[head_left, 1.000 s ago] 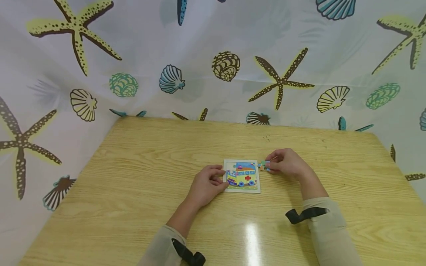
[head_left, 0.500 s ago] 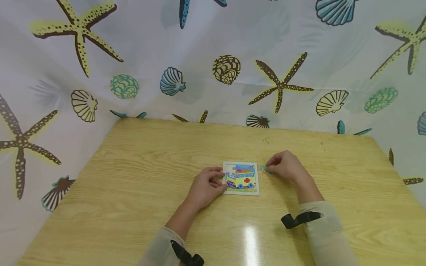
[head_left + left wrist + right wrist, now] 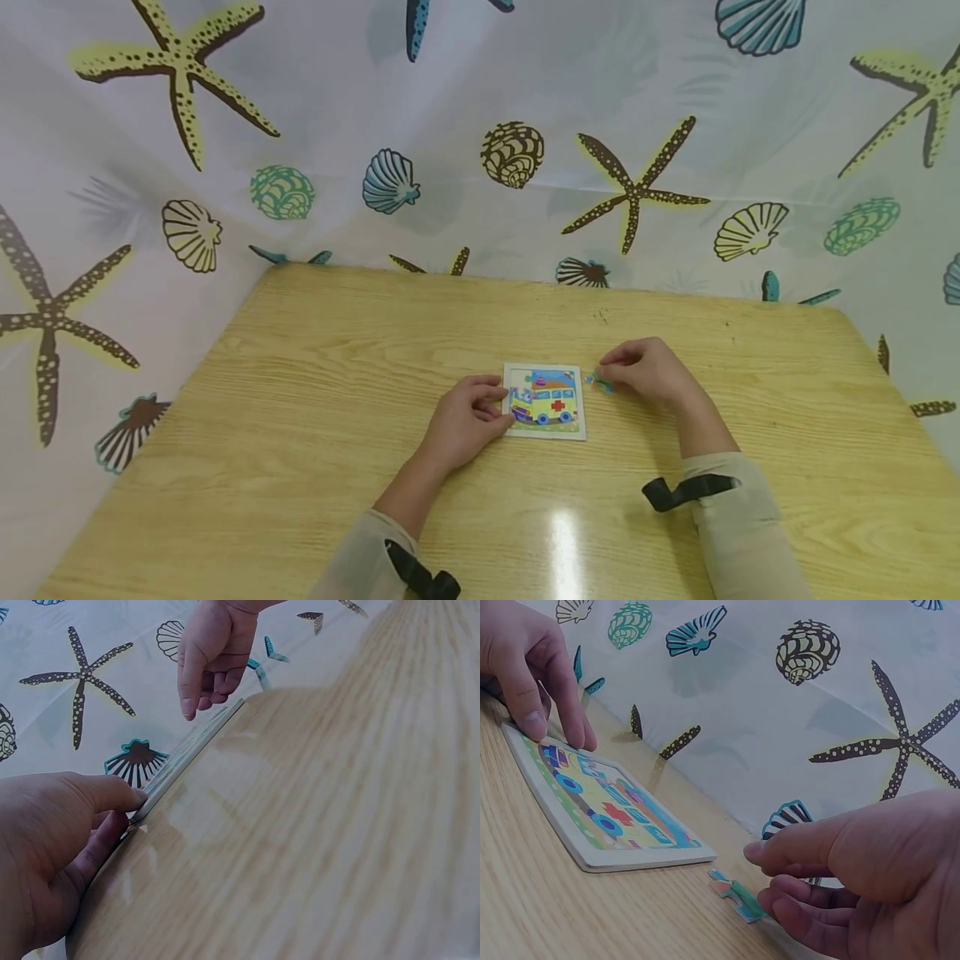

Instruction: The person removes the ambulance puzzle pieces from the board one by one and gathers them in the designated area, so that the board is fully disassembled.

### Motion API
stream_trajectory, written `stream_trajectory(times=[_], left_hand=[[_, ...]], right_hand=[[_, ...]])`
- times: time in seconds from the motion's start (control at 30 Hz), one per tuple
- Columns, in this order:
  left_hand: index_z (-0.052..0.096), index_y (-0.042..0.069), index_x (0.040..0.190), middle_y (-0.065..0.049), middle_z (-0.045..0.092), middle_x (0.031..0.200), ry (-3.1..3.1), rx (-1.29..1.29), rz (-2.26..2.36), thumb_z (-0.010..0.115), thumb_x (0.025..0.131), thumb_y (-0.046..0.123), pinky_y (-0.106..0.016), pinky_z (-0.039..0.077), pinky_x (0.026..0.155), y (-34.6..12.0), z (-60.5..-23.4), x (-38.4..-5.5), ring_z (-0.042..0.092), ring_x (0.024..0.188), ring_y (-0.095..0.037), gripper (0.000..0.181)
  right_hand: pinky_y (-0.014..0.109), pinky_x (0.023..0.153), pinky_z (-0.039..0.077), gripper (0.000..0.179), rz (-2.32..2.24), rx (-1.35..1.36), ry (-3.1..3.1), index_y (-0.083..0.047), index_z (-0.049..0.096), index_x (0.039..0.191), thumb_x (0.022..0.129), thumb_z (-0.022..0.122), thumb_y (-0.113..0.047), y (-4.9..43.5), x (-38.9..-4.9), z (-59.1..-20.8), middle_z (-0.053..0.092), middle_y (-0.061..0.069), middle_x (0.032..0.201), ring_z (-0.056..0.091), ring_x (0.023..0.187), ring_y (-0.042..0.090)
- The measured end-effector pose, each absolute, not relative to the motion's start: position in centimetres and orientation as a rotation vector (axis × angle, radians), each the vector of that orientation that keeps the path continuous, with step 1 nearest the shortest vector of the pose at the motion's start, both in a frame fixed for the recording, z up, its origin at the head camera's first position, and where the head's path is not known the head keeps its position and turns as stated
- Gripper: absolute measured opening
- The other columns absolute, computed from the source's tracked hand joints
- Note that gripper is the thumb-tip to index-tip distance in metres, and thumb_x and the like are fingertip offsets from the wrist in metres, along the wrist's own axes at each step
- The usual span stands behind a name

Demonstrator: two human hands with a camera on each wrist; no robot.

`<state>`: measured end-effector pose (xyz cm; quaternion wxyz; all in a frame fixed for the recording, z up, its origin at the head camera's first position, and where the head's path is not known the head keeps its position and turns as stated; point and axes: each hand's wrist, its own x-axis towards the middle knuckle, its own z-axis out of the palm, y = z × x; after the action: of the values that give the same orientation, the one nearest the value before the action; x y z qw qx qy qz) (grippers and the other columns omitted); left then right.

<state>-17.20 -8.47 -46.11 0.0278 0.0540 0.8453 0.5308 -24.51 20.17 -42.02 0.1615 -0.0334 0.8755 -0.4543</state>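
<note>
A small framed jigsaw puzzle (image 3: 555, 408) with a yellow ambulance picture lies flat on the table; a pale gap shows at its upper left. My left hand (image 3: 465, 422) grips its left edge, thumb and fingers curled at the rim, as the left wrist view also shows. Just right of the frame lies a loose jigsaw piece (image 3: 737, 896), green, blue and orange. My right hand (image 3: 647, 372) is over the piece's right end, its fingers loosely bent. In the right wrist view, fingertips (image 3: 774, 900) meet the piece, while the upper digit stands apart from it.
A wood-grain table (image 3: 337, 358) spreads around the puzzle. Behind it and at the sides hangs a white curtain (image 3: 442, 100) printed with starfish and shells. Black straps (image 3: 686, 492) circle both sleeved wrists.
The right fingers have shifted slightly on the loose piece, which has turned a little and sits slightly lower. The left hand stays on the puzzle; the head view has tilted slightly.
</note>
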Motion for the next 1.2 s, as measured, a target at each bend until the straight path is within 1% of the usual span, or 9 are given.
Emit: stream_trajectory(times=[0.17, 0.27, 0.4, 0.53, 0.67, 0.77, 0.93, 1.07, 1.2], left_hand=[[0.072, 0.002, 0.116, -0.006, 0.058, 0.138, 2.605, 0.161, 1.632, 0.079, 0.085, 0.012, -0.026, 0.057, 0.079, -8.5, -46.1, -17.2, 0.064, 0.089, -0.012, 0.034], [0.072, 0.002, 0.116, -0.005, 0.058, 0.138, 2.6, 0.155, 1.637, 0.08, 0.085, 0.011, -0.024, 0.056, 0.078, -8.5, -46.0, -17.2, 0.063, 0.088, -0.011, 0.034], [0.072, 0.002, 0.116, -0.006, 0.058, 0.138, 2.602, 0.153, 1.636, 0.08, 0.084, 0.011, -0.024, 0.056, 0.077, -8.5, -45.9, -17.3, 0.063, 0.088, -0.012, 0.034], [0.072, 0.002, 0.116, -0.006, 0.058, 0.138, 2.602, 0.153, 1.628, 0.08, 0.084, 0.011, -0.024, 0.056, 0.078, -8.5, -45.9, -17.3, 0.064, 0.089, -0.012, 0.034], [0.071, 0.001, 0.116, -0.006, 0.058, 0.138, 2.599, 0.156, 1.63, 0.08, 0.084, 0.012, -0.025, 0.057, 0.078, -8.5, -46.0, -17.3, 0.064, 0.089, -0.012, 0.034], [0.071, 0.0, 0.116, -0.007, 0.058, 0.138, 2.601, 0.167, 1.636, 0.08, 0.084, 0.012, -0.024, 0.057, 0.077, -8.5, -46.0, -17.3, 0.065, 0.089, -0.013, 0.034], [0.071, 0.0, 0.116, -0.008, 0.058, 0.138, 2.599, 0.183, 1.646, 0.08, 0.084, 0.011, -0.023, 0.057, 0.077, -8.5, -46.1, -17.3, 0.065, 0.089, -0.013, 0.035], [0.071, -0.001, 0.116, -0.008, 0.059, 0.138, 2.595, 0.188, 1.653, 0.08, 0.084, 0.01, -0.022, 0.057, 0.076, -8.6, -46.0, -17.2, 0.065, 0.088, -0.013, 0.035], [0.071, -0.001, 0.115, -0.008, 0.059, 0.138, 2.598, 0.201, 1.657, 0.08, 0.084, 0.01, -0.022, 0.057, 0.077, -8.6, -46.0, -17.2, 0.066, 0.089, -0.013, 0.034]], right_hand=[[0.027, 0.072, 0.057, 0.026, -1.289, -0.144, 2.503, -0.003, 0.072, 0.111, 0.095, 0.069, -0.023, 19.4, -24.4, -41.6, 0.067, 0.01, 0.099, 0.064, 0.079, 0.018], [0.026, 0.066, 0.054, 0.026, -1.288, -0.228, 2.506, -0.002, 0.072, 0.111, 0.096, 0.068, -0.023, 18.7, -24.3, -41.5, 0.065, 0.011, 0.096, 0.061, 0.075, 0.019], [0.024, 0.061, 0.051, 0.026, -1.299, -0.31, 2.504, -0.001, 0.072, 0.111, 0.096, 0.068, -0.022, 17.6, -24.1, -41.6, 0.063, 0.012, 0.094, 0.058, 0.072, 0.018], [0.023, 0.062, 0.052, 0.025, -1.303, -0.349, 2.505, -0.003, 0.072, 0.113, 0.096, 0.067, -0.021, 16.4, -24.0, -42.1, 0.062, 0.01, 0.094, 0.058, 0.073, 0.017], [0.024, 0.06, 0.051, 0.025, -1.315, -0.375, 2.507, -0.005, 0.072, 0.115, 0.096, 0.067, -0.02, 15.0, -23.8, -42.7, 0.062, 0.009, 0.092, 0.057, 0.07, 0.016], [0.025, 0.058, 0.048, 0.024, -1.306, -0.39, 2.541, -0.007, 0.073, 0.114, 0.095, 0.069, -0.022, 14.0, -23.5, -43.0, 0.064, 0.007, 0.088, 0.056, 0.066, 0.015], [0.027, 0.059, 0.045, 0.023, -1.244, -0.447, 2.614, -0.01, 0.073, 0.112, 0.093, 0.071, -0.024, 13.1, -23.1, -43.5, 0.065, 0.004, 0.082, 0.054, 0.064, 0.014], [0.028, 0.058, 0.044, 0.022, -1.147, -0.521, 2.637, -0.012, 0.073, 0.114, 0.095, 0.068, -0.024, 12.6, -23.0, -43.7, 0.063, 0.002, 0.076, 0.055, 0.062, 0.014], [0.029, 0.059, 0.042, 0.025, -1.024, -0.572, 2.676, -0.016, 0.072, 0.12, 0.097, 0.066, -0.025, 12.3, -22.9, -43.6, 0.061, 0.0, 0.075, 0.054, 0.062, 0.014]])
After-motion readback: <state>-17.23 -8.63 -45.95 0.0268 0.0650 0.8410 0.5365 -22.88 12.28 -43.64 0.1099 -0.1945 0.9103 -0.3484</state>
